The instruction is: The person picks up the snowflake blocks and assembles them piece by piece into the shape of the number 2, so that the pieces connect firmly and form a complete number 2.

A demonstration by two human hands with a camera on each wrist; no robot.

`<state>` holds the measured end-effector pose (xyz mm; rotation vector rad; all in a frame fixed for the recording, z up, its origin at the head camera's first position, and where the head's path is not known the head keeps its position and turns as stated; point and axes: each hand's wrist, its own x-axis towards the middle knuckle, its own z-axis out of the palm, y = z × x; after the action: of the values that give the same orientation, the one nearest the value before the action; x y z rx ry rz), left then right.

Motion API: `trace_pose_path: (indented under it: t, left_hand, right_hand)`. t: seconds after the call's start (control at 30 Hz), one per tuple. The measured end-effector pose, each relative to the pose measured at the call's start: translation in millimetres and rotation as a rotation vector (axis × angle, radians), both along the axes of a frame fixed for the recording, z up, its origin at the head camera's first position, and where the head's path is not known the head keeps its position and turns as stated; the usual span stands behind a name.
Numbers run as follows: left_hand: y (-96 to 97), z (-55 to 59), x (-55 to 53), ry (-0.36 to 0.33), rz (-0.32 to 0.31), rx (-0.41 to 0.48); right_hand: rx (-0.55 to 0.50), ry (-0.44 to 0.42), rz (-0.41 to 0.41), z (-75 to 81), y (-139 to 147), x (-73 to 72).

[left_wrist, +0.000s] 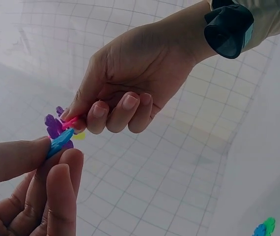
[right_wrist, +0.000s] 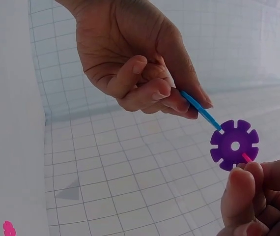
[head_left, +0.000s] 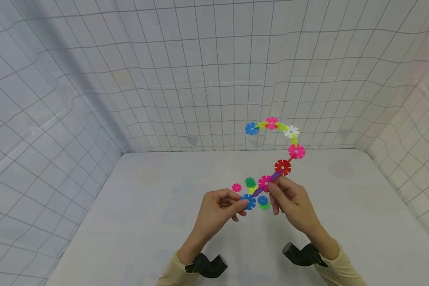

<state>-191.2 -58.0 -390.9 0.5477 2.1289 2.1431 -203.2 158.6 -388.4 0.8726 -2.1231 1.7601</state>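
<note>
Spanning the space between the two hands and curving away past the right, a chain (head_left: 286,170) of notched discs hangs together by its slots. The left hand (head_left: 218,208) pinches the blue disc (head_left: 252,203) at its near end; the right hand (head_left: 294,202) pinches the pink disc (head_left: 262,181) further along, with a purple disc (right_wrist: 227,138) slotted between the two. The hands are near each other but apart. Whether the far end rests on anything cannot be told.

The discs look like thin, smooth plastic: probably very light, fairly stiff, a little slippery, and hardly fragile. The joints seem the weak points, since a long unsupported tail could twist or pull them loose. Each disc is best pinched flat near its rim, close to the joint, clear of the open slots.

Just beyond and below the hands lie loose discs (head_left: 250,182) on the white table (head_left: 146,222). Behind rises a gridded sheet (head_left: 200,79). A dark device (head_left: 211,267) sits at each wrist. No brand, label or writing can be read.
</note>
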Motion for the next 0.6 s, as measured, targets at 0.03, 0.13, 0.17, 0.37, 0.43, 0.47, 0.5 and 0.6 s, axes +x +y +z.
trace_pose_path:
  t: [0.03, 0.13, 0.17, 0.37, 0.43, 0.47, 0.5, 0.6]
  left_hand:
    - [0.3, 0.5, 0.5, -0.001, 0.003, 0.003]
    - [0.8, 0.4, 1.2, -0.009, 0.006, 0.015]
    - [1.0, 0.4, 1.3, -0.009, 0.006, 0.019]
    - [1.9, 0.1, 2.1, -0.004, 0.008, 0.026]
    - [2.8, -0.4, 2.0, 0.003, 0.011, 0.026]
    - [3.1, -0.6, 2.1, 0.006, 0.012, 0.025]
    - [3.5, -0.6, 2.2, 0.008, 0.014, 0.024]
    - [4.2, 0.3, 3.1, 0.006, 0.018, 0.020]
  right_hand:
    - [0.002, 0.001, -0.001, 0.1, 0.2, 0.0]
    - [0.004, 0.006, -0.004, 0.3, 0.7, -0.1]
    - [0.004, 0.005, -0.004, 0.3, 0.9, -0.1]
    - [0.003, 0.008, -0.004, 0.2, 0.7, -0.2]
    - [0.002, 0.007, -0.007, 0.5, 0.5, -0.2]
    - [0.000, 0.009, -0.007, 0.6, 0.4, -0.2]
    - [-0.002, 0.010, -0.007, 0.8, 0.3, -0.3]
    - [-0.006, 0.010, -0.005, 1.4, 0.1, -0.2]
